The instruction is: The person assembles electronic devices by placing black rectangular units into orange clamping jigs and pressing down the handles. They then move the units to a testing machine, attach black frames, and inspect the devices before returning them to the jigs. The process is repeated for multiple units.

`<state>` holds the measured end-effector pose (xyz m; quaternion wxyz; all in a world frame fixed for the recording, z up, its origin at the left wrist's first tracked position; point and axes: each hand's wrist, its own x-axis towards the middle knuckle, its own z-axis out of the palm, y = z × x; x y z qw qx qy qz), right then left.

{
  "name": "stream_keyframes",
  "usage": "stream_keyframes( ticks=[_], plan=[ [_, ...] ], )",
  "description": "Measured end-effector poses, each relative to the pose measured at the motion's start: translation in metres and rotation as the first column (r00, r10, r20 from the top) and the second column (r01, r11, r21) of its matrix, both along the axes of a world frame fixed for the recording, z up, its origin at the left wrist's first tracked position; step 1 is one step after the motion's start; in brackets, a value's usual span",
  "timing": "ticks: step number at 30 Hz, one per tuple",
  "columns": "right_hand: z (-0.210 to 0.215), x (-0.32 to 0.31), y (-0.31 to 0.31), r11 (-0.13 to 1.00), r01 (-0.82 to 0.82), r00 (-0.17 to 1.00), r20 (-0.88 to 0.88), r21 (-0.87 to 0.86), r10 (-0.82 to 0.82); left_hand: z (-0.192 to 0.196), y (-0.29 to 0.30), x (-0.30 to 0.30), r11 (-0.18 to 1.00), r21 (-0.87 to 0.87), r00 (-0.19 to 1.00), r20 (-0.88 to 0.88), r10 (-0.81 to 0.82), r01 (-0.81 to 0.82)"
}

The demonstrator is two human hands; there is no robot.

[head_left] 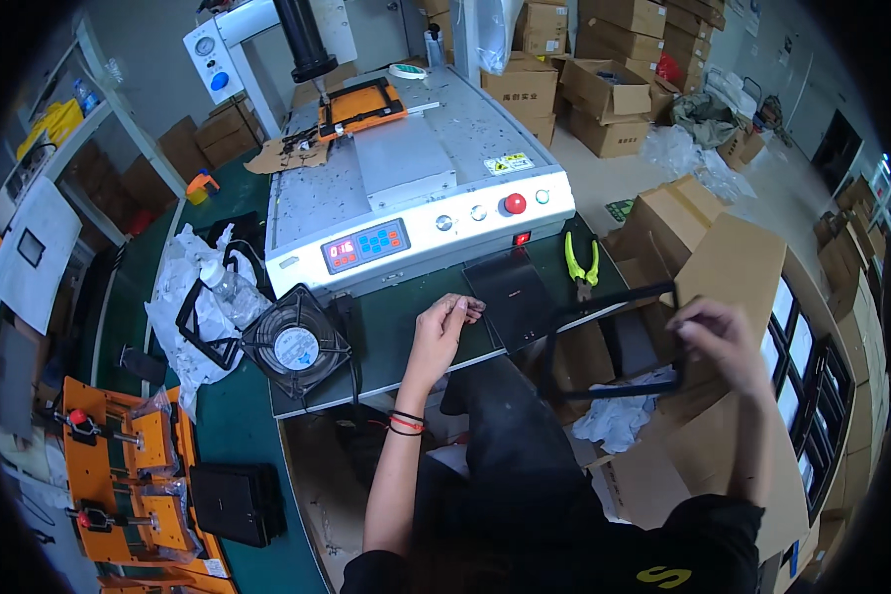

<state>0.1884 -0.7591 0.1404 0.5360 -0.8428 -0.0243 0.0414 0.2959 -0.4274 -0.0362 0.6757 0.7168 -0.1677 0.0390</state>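
Observation:
A thin black rectangular frame (pixel 616 392) hangs from my right hand (pixel 715 337), whose fingers are closed on its right side. It hovers over an open cardboard box to the right of the bench edge. My left hand (pixel 447 325) is over the front of the green bench with thumb and fingers drawn together. Its fingertips are beside a flat black panel (pixel 510 297); whether they hold anything small is hidden. Yellow-green pliers (pixel 581 265) lie to the right of the panel, jaws toward me.
A white press machine (pixel 426 238) with an orange fixture (pixel 361 107) stands ahead. Left are a black fan (pixel 297 348), crumpled white plastic (pixel 173 287), orange clamp jigs (pixel 153 445) and a stack of black panels (pixel 236 503). More frames (pixel 807 381) fill a carton (pixel 738 277) at right.

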Motion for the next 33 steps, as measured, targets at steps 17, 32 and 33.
stream_keyframes(
  ticks=[17, 32, 33],
  plan=[
    [-0.131, 0.05, 0.12, 0.491, 0.068, 0.997, -0.042, 0.868, -0.064, -0.015, 0.009, 0.004, 0.952, -0.301, 0.996, -0.079, 0.04, -0.062],
    [-0.175, 0.019, 0.068, 0.306, 0.047, 0.999, -0.042, 0.951, -0.024, 0.052, 0.008, -0.027, 0.966, 0.046, 0.967, 0.009, 0.256, -0.256],
    [-0.18, 0.019, 0.073, 0.262, 0.058, 0.998, -0.058, 0.963, -0.006, 0.064, 0.011, -0.028, 0.965, 0.083, 0.968, 0.053, 0.246, -0.25]
  ],
)
